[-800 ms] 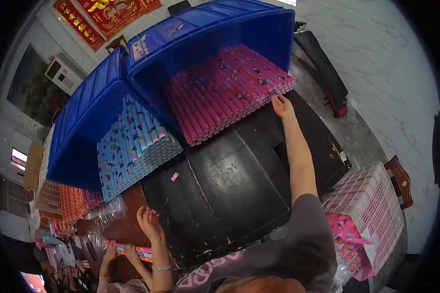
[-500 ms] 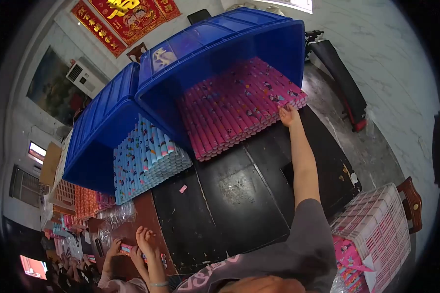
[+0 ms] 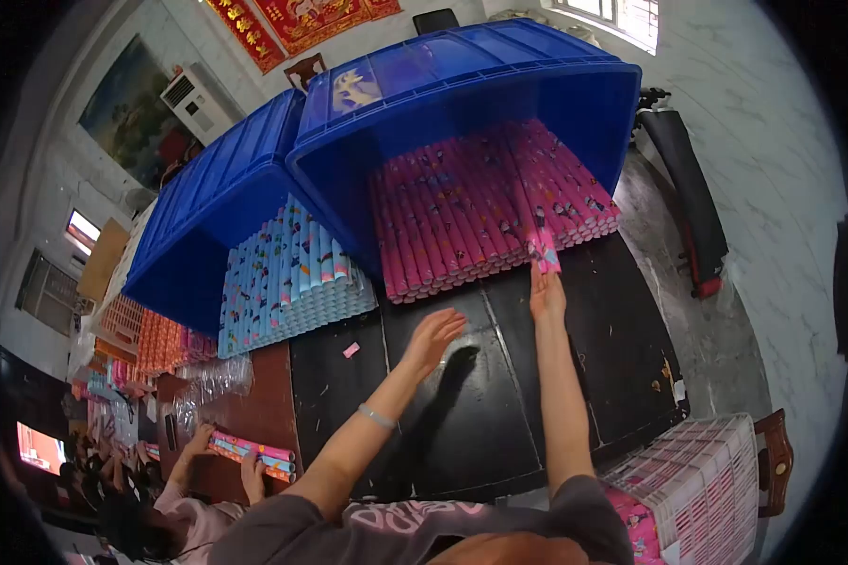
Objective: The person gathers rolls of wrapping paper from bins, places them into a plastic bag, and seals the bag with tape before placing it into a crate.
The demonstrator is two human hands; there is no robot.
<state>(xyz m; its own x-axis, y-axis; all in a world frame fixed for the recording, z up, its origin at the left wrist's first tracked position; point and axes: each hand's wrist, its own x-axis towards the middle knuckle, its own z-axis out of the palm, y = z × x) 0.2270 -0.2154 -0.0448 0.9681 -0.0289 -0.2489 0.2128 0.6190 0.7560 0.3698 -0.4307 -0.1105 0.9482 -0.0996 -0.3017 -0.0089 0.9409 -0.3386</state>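
Observation:
My right hand (image 3: 547,294) grips the near end of a pink patterned wrapping-paper roll (image 3: 543,252), which sticks out past the front of the stack. Behind it, the stacked pink rolls (image 3: 452,221) fill the floor of a blue plastic bin (image 3: 462,85) lying on its side. My left hand (image 3: 433,339), with a bracelet at the wrist, hovers over the black table (image 3: 462,414); its fingers are stretched out and it holds nothing. Left of the pink stack, light-blue rolls (image 3: 287,273) lie in a second tipped blue bin (image 3: 212,202).
At lower left a co-worker's hands hold several coloured rolls (image 3: 254,452) above a brown table (image 3: 273,395). A white plastic basket (image 3: 697,480) with pink material stands at lower right, beside a wooden chair (image 3: 773,461). Crumpled clear film (image 3: 221,381) and a pink scrap (image 3: 350,350) lie about.
My right hand has moved from the stack's right corner leftward and toward me, now holding a roll pulled partly out. My left hand has come from lower left to over the black table.

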